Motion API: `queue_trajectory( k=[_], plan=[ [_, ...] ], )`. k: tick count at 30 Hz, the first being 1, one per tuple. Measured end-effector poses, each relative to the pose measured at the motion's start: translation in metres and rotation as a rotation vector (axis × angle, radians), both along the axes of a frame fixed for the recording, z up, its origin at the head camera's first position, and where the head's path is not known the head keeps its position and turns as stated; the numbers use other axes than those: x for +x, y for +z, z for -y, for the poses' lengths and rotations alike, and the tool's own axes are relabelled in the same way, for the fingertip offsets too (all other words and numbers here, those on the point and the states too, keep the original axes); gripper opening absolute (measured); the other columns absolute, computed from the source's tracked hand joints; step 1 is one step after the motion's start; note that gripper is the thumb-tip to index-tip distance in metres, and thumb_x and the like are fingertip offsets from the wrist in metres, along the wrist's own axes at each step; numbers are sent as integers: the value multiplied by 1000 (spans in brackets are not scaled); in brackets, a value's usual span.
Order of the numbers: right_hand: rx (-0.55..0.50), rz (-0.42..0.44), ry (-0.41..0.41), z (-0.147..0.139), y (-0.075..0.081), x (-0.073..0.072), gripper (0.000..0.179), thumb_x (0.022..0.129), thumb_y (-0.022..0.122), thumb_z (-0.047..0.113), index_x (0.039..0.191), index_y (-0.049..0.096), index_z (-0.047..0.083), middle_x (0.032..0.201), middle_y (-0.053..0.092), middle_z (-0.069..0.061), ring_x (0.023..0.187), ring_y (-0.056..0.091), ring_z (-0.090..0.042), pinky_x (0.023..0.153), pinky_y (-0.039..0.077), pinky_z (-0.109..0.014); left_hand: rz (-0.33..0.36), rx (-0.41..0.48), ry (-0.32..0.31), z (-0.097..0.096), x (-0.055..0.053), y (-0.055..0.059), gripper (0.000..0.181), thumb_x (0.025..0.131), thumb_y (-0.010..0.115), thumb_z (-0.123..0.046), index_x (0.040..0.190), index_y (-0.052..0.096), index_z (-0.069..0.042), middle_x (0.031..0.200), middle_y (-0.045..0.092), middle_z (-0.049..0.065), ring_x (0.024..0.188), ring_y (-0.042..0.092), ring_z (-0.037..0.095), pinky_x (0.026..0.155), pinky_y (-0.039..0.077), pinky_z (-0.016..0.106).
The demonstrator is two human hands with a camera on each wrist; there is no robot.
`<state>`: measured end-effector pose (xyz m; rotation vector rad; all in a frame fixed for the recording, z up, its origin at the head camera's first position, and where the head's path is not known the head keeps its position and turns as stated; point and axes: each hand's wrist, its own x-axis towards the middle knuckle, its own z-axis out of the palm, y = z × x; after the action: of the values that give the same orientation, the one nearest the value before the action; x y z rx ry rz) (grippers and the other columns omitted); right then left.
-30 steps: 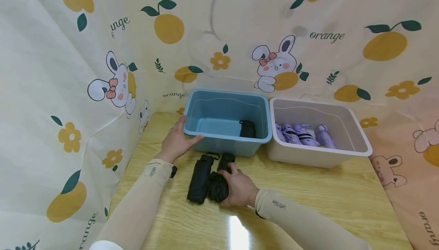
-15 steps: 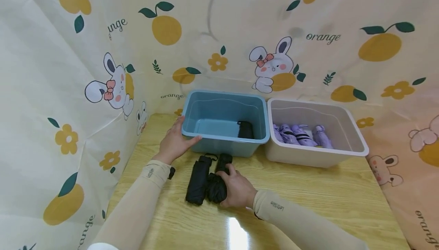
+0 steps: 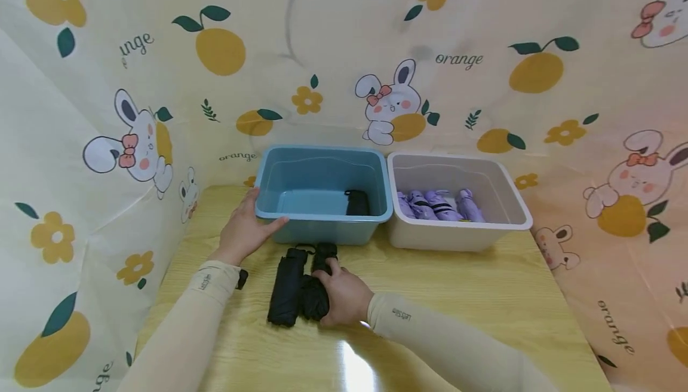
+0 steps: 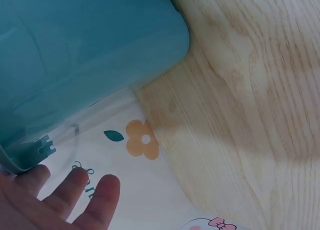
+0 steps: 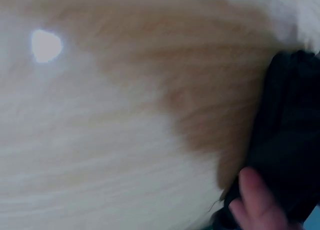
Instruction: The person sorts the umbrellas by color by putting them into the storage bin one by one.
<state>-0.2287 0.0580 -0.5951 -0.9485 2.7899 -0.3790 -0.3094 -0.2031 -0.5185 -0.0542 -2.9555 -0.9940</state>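
Two black folding umbrellas lie side by side on the wooden table, in front of the blue bin. My right hand grips the right umbrella, its thumb and fingers around the body. In the right wrist view, fingertips lie against the black umbrella cloth. The left umbrella, with a wrist loop at its top, lies untouched. At the blue bin's front left corner, my left hand rests on the rim, thumb along the front and fingers extended down the side.
Inside the blue bin lies another black umbrella. Close on its right stands a grey-white bin holding several purple umbrellas. A printed sheet hangs behind and beside the table.
The head view has turned to the right, so the whole scene sits farther left in it. Both hands keep their places on the bin and the umbrella.
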Motion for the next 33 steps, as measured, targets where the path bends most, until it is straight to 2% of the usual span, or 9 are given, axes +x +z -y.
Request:
queue_trajectory(
  k=[3, 7, 11, 16, 22, 27, 33],
  plan=[
    [-3, 0, 44, 13, -3, -4, 101, 61, 91, 56, 144, 49, 16, 146, 33, -21, 104, 63, -31, 76, 55, -31, 8, -17, 29, 18, 7, 2, 111, 84, 61, -73, 162, 9, -14, 161, 22, 19, 134, 37, 50, 85, 46, 64],
    [-2, 30, 36, 19, 0, -5, 102, 60, 92, 53, 144, 49, 15, 146, 32, -20, 106, 62, -31, 76, 55, -32, 23, -9, 26, 25, 11, 5, 113, 83, 59, -76, 162, 8, -14, 162, 20, 20, 135, 35, 51, 84, 46, 64],
    [-21, 55, 29, 16, 2, -4, 101, 62, 92, 51, 145, 48, 15, 147, 31, -20, 106, 62, -31, 81, 54, -34, 18, -8, 27, 22, 10, 6, 113, 83, 60, -75, 162, 9, -11, 162, 21, 20, 136, 34, 50, 89, 44, 65],
    [-9, 75, -10, 6, 4, -2, 101, 63, 92, 50, 146, 46, 14, 151, 27, -22, 109, 61, -35, 84, 54, -37, 7, -6, -3, 9, 3, 5, 115, 81, 58, -79, 161, 11, -10, 163, 19, 17, 138, 33, 49, 97, 41, 63],
    [26, 60, -36, 0, 10, 1, 101, 63, 93, 46, 145, 46, 10, 148, 30, -27, 107, 62, -40, 81, 55, -40, -11, -6, -12, -7, -5, 3, 109, 84, 64, -70, 161, 15, -12, 164, 20, 12, 137, 36, 47, 94, 44, 61],
    [25, 50, -21, 4, 8, 1, 101, 63, 93, 43, 146, 46, 11, 145, 32, -26, 100, 64, -36, 75, 55, -35, -15, -22, -9, -4, -4, 2, 110, 83, 64, -71, 161, 14, -13, 164, 19, 12, 137, 36, 46, 96, 43, 61],
    [5, 69, -6, 7, 8, 1, 101, 62, 93, 42, 147, 46, 12, 145, 32, -25, 83, 64, -24, 66, 53, -30, -4, -25, -11, 3, -2, 4, 109, 84, 65, -70, 162, 14, -13, 164, 18, 12, 139, 33, 46, 99, 40, 62]
  ],
)
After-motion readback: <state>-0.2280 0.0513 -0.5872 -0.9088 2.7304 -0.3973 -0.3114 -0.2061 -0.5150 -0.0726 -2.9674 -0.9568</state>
